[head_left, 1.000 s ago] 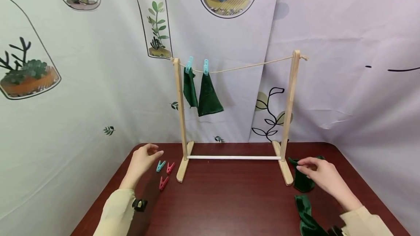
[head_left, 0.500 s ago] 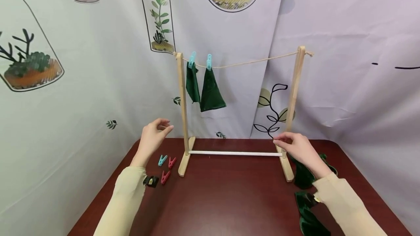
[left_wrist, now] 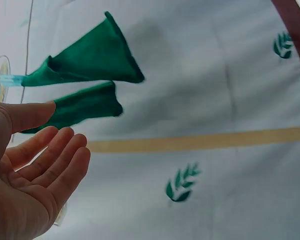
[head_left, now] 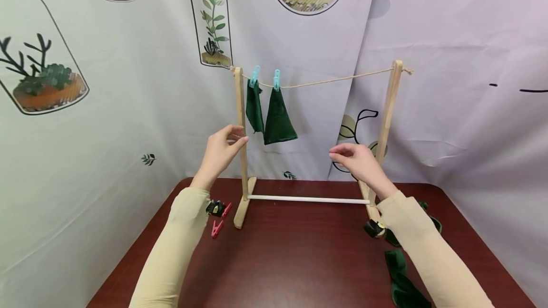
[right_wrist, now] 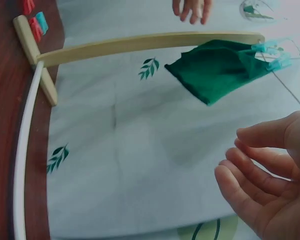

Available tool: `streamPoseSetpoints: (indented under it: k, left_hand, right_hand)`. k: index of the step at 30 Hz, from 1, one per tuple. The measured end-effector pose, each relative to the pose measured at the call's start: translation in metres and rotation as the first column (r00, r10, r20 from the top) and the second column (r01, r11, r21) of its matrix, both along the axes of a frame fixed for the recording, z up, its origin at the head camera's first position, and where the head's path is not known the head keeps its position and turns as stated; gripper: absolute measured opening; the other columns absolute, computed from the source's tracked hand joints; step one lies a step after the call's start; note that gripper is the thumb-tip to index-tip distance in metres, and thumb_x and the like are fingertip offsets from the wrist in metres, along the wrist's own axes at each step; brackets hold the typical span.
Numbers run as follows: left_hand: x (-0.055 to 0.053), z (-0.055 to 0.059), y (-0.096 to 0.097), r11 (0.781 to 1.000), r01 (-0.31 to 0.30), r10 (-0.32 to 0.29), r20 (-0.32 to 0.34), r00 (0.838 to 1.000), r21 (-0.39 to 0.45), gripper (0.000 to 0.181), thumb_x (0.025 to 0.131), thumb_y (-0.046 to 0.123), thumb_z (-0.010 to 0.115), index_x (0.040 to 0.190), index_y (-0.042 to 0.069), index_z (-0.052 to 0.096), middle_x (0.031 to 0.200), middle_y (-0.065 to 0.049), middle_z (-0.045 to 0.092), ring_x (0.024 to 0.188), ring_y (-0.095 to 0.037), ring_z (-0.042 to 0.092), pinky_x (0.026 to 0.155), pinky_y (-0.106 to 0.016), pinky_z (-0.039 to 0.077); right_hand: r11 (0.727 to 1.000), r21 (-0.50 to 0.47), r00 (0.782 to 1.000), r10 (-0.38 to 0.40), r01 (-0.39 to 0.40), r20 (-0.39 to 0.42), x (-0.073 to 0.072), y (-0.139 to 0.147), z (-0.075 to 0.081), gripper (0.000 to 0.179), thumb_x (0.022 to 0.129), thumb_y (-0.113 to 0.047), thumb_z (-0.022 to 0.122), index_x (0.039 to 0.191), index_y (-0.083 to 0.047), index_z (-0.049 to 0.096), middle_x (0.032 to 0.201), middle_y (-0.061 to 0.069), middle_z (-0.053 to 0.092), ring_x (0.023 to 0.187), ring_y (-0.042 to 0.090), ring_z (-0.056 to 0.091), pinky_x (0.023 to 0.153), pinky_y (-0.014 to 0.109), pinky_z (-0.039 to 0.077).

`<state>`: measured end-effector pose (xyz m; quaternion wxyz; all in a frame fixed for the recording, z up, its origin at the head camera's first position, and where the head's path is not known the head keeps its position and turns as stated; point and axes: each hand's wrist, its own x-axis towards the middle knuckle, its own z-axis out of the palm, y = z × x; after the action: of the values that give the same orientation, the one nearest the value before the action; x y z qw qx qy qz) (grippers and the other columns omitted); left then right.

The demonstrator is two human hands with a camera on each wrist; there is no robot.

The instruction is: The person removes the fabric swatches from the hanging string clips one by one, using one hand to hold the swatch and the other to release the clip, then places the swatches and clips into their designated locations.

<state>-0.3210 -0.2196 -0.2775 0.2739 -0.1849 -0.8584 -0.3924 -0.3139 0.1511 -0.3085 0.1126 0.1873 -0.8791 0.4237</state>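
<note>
My left hand (head_left: 220, 153) is raised in front of the left post of a small wooden drying rack (head_left: 242, 122), fingers loosely bent and nothing between them. Two dark green velvet cloths hang from the rack's string (head_left: 334, 80), a narrow one (head_left: 254, 108) and a wider one (head_left: 279, 120). Each is held by a light blue clothespin (head_left: 276, 80). My right hand (head_left: 358, 164) hovers before the rack's right side, thumb and fingers relaxed and apart in the right wrist view, also holding nothing.
Red clothespins (head_left: 217, 228) lie left of the rack, and a blue one (right_wrist: 41, 22) shows with them in the right wrist view. More green cloth (head_left: 402, 279) lies at the table's right. A white rod (head_left: 308, 199) joins the rack's feet.
Both hands have risen from the table's sides toward the rack. The right hand has left the green cloth and moved leftward; the left has moved rightward. The head view has shifted slightly.
</note>
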Motion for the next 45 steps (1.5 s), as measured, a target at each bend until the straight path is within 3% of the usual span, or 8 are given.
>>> streamPoseSetpoints:
  k: [9,17,26,31,45]
  left_hand:
    - [-0.007,0.049,0.02,1.0,0.028,-0.027,-0.08,0.996,0.004,0.036,0.098,0.022,0.069,0.127,0.002,0.065,0.113,-0.015,0.068,0.103,-0.025,0.065,0.094,-0.041,0.054]
    - [-0.008,0.086,0.041,0.998,0.062,-0.062,-0.135,0.989,-0.005,0.034,0.097,0.02,0.07,0.125,0.002,0.066,0.114,-0.012,0.069,0.103,-0.022,0.065,0.093,-0.036,0.054]
    - [-0.012,0.108,0.06,0.994,0.091,-0.096,-0.093,0.991,-0.059,0.04,0.097,0.019,0.07,0.132,0.0,0.063,0.127,-0.017,0.066,0.112,-0.023,0.065,0.096,-0.031,0.053]
    - [-0.016,0.119,0.067,0.992,0.095,-0.101,-0.068,0.993,-0.081,0.044,0.098,0.02,0.069,0.136,0.001,0.06,0.133,-0.015,0.063,0.12,-0.022,0.062,0.099,-0.029,0.051]
    - [-0.025,0.135,0.082,0.982,0.102,-0.1,0.021,0.995,-0.159,0.054,0.1,0.022,0.066,0.147,0.002,0.049,0.141,-0.014,0.058,0.127,-0.024,0.058,0.104,-0.032,0.048]
  right_hand:
    - [0.997,-0.07,0.999,0.011,-0.015,-0.053,-0.019,-0.031,0.038,0.03,0.1,-0.03,0.065,0.12,-0.009,0.072,0.115,0.011,0.071,0.098,0.033,0.068,0.083,0.042,0.053]
    - [0.992,-0.116,0.992,0.038,-0.052,-0.118,-0.03,-0.056,0.066,0.029,0.099,-0.029,0.066,0.119,-0.009,0.072,0.114,0.01,0.072,0.098,0.025,0.069,0.085,0.04,0.055]
    - [0.985,-0.156,0.995,0.053,-0.066,-0.087,-0.044,-0.08,0.086,0.029,0.099,-0.025,0.067,0.12,-0.006,0.072,0.113,0.009,0.071,0.092,0.023,0.067,0.082,0.037,0.054]
    - [0.986,-0.154,0.995,0.048,-0.062,-0.09,-0.052,-0.091,0.097,0.03,0.099,-0.022,0.066,0.121,-0.003,0.071,0.115,0.012,0.071,0.1,0.032,0.067,0.085,0.039,0.055]
    - [0.983,-0.171,0.997,0.06,-0.067,-0.041,-0.072,-0.114,0.099,0.031,0.1,-0.022,0.064,0.125,-0.005,0.069,0.121,0.013,0.07,0.103,0.031,0.068,0.086,0.037,0.054]
